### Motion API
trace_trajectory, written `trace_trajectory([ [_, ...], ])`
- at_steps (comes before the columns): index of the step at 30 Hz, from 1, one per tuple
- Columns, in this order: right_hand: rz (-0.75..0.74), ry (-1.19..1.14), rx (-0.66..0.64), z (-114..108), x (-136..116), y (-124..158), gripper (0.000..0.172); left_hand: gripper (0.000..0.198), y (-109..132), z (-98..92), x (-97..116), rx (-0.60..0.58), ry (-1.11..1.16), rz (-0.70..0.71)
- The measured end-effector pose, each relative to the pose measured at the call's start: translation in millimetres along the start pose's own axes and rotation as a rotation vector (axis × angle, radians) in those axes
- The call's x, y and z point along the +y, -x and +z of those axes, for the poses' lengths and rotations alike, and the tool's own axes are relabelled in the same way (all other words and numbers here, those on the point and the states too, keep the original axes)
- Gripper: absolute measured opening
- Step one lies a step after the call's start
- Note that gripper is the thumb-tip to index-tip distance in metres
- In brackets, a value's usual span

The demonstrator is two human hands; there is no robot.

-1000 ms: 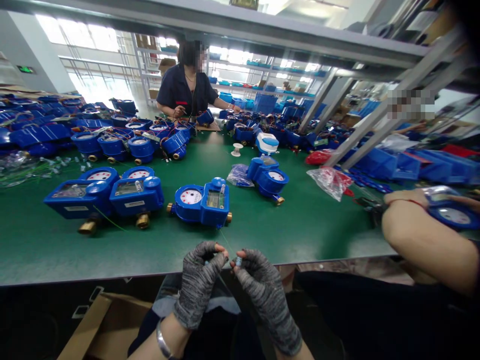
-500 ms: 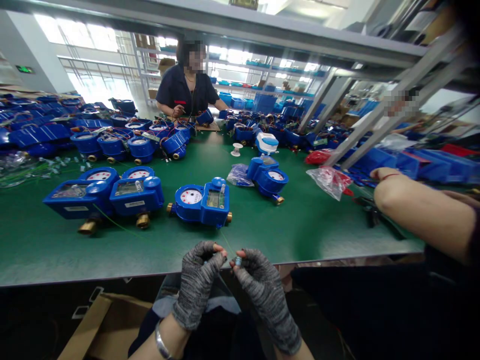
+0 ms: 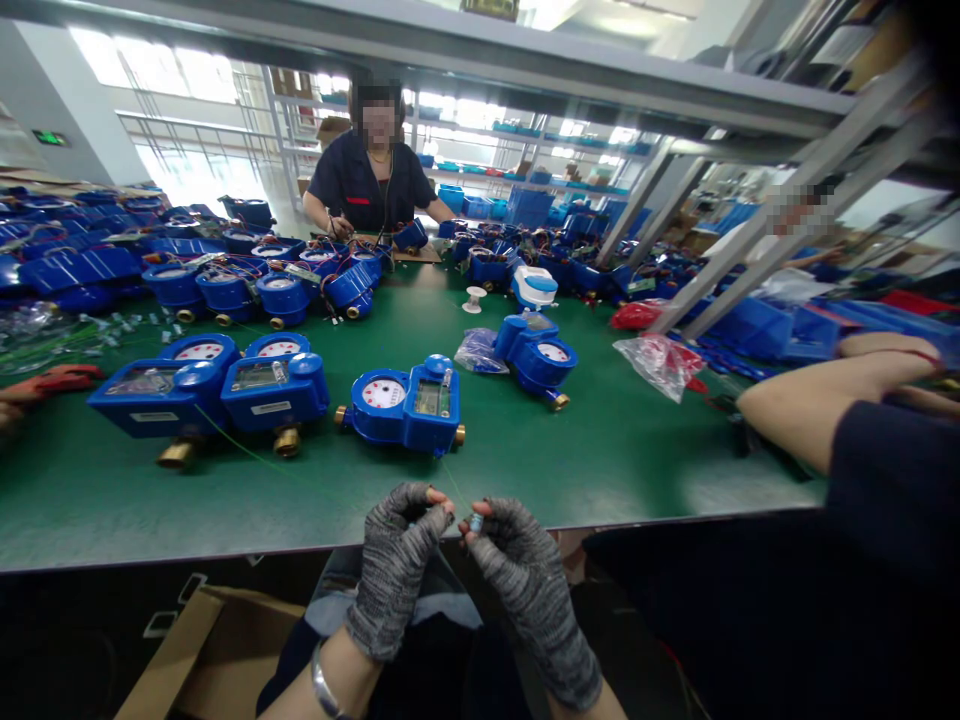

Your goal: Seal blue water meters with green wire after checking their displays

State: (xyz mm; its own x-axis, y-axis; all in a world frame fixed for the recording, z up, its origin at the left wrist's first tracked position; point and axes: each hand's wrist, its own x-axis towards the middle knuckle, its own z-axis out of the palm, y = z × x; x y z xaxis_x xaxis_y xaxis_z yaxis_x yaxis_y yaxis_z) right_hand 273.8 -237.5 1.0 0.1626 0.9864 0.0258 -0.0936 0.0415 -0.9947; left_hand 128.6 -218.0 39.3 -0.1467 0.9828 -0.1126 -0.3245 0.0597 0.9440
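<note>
My left hand (image 3: pixel 401 565), in a grey fingerless glove, is closed with thumb and index finger pinched together; what lies between the fingertips is too small to make out. Close beside it, my right hand (image 3: pixel 529 580), gloved alike, pinches a small bluish clear seal (image 3: pixel 476 522). From there a thin green wire (image 3: pixel 455 484) runs up to a blue water meter (image 3: pixel 431 425) with a round white dial and brass ends, lying at the table's front. Two more blue meters (image 3: pixel 274 400) stand to its left, a green wire trailing from one.
On the green table (image 3: pixel 600 440) lie another meter (image 3: pixel 544 362), a white spool (image 3: pixel 474 299) and a red-and-clear plastic bag (image 3: pixel 660 365). Many meters crowd the back. A co-worker's arm (image 3: pixel 810 405) rests at right; red-handled pliers (image 3: pixel 67 378) enter from the left. A person (image 3: pixel 375 190) works opposite.
A hand with red-handled pliers has come in at the left edge. The co-worker's arm on the right has shifted, and the person opposite has turned. My hands stay nearly still.
</note>
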Motion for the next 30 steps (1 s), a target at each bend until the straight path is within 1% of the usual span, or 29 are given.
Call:
trace_trajectory([
  [6, 0.032, -0.025, -0.011, 1, 1, 0, 0.031, 0.014, 0, -2.9, 2, -0.001, -0.011, 0.006],
  [10, 0.01, -0.003, -0.015, 1, 1, -1, 0.03, 0.014, 0, -1.8, 2, -0.013, -0.007, 0.008],
  [12, -0.001, 0.023, -0.015, 2, 1, -1, 0.03, 0.015, 0, -0.6, 1, -0.034, 0.018, -0.022],
  [15, -0.033, 0.064, -0.012, 4, -1, -1, 0.029, 0.021, 2, 0.0, -4, -0.082, 0.105, -0.114],
  [18, -0.099, 0.133, -0.021, 5, -2, -2, 0.024, 0.025, 2, -2.0, -7, -0.154, 0.177, -0.195],
  [20, -0.192, 0.22, -0.009, 5, -3, -3, 0.021, 0.028, 2, -3.9, -7, -0.177, 0.157, -0.201],
  [22, -0.312, 0.325, 0.0, 6, -4, -5, 0.019, 0.034, 1, -4.6, -5, -0.174, 0.084, -0.171],
  [24, -0.396, 0.409, -0.017, 6, -6, -6, 0.016, 0.033, 1, -3.9, -1, -0.201, -0.005, -0.121],
  [27, -0.438, 0.504, -0.053, 9, -9, -6, 0.014, 0.028, 0, -2.0, 5, -0.248, -0.112, -0.067],
  [30, -0.467, 0.58, -0.08, 10, -13, -6, 0.014, 0.027, 0, -2.3, 11, -0.272, -0.121, -0.082],
])
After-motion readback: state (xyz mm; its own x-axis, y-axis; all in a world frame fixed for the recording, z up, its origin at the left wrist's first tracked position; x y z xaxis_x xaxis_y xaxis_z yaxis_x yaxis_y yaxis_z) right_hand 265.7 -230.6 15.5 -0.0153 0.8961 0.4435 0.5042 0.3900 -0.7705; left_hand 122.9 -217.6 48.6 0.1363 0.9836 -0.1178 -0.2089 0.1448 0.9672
